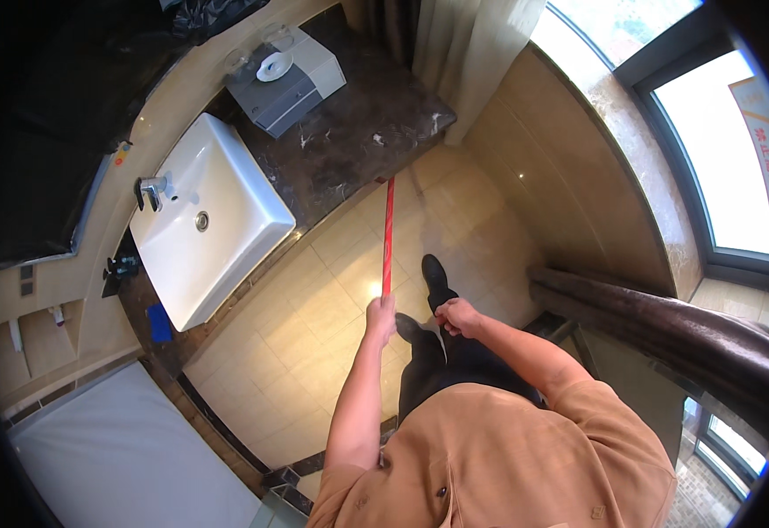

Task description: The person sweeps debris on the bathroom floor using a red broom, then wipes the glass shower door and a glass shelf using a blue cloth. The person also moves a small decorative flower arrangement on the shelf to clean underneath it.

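At my far left, black sheeting [41, 132] covers much of the wall, and its outer part is lost in the dark rim of the view. Below it is a wall niche [45, 339] with small items I can't make out, then a pale grey flat surface [138, 449], cut off at the lower edge. A small blue item [160, 324] lies beside the white sink [243, 207]; its kind is unclear to me. The sink has a chrome tap [148, 189] and sits on a dark marble counter [375, 106]. Further along stands a grey drawer box [287, 101] with a white dish [274, 67] on top; the clear glassware [279, 37] by it is hard to tell apart from the wall.

Near the middle, my left hand [382, 319] is closed around the near end of a red stick [389, 238]. The stick points away from me over the tiled floor [314, 308] to the counter's front edge, where I can't see whether it goes on underneath. My right hand [457, 319], just to the right, has its fingers curled in; I can't tell whether it holds anything. One dark shoe [435, 273] shows beyond it.

On the right, a dark curtain [666, 326] and a bright window [710, 141] run into the rim.
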### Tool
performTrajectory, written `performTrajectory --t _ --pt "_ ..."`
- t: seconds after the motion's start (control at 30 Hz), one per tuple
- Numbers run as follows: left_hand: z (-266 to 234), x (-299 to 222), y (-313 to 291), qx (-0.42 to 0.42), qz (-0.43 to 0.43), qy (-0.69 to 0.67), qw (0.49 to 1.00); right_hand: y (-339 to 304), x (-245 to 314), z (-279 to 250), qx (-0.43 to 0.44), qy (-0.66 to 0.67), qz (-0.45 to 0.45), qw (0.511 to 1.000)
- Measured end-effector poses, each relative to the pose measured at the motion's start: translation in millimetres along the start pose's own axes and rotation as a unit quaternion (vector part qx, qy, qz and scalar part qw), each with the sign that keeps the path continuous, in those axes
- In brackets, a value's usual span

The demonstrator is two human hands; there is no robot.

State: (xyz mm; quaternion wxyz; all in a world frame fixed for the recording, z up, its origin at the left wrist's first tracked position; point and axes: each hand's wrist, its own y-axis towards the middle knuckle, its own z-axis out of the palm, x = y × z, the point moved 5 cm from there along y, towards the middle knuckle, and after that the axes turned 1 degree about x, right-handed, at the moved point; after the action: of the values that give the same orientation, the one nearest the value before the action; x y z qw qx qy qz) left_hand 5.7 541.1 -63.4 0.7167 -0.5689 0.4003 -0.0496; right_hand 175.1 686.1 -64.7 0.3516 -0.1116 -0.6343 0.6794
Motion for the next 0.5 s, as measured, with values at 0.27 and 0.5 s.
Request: performTrajectory --t 0.27,0.5 --pt "22.4 -30.0 0.0 -0.057 0.063 0.007 0.996 -5.3 6.7 -0.9 -0.003 -0.021 -0.002 1.000" --pt "-28.0 85.6 -72.3 -0.083 0.090 0.079 0.989 -1.8 -26.4 25.4 0.013 -0.060 0.002 0.998"
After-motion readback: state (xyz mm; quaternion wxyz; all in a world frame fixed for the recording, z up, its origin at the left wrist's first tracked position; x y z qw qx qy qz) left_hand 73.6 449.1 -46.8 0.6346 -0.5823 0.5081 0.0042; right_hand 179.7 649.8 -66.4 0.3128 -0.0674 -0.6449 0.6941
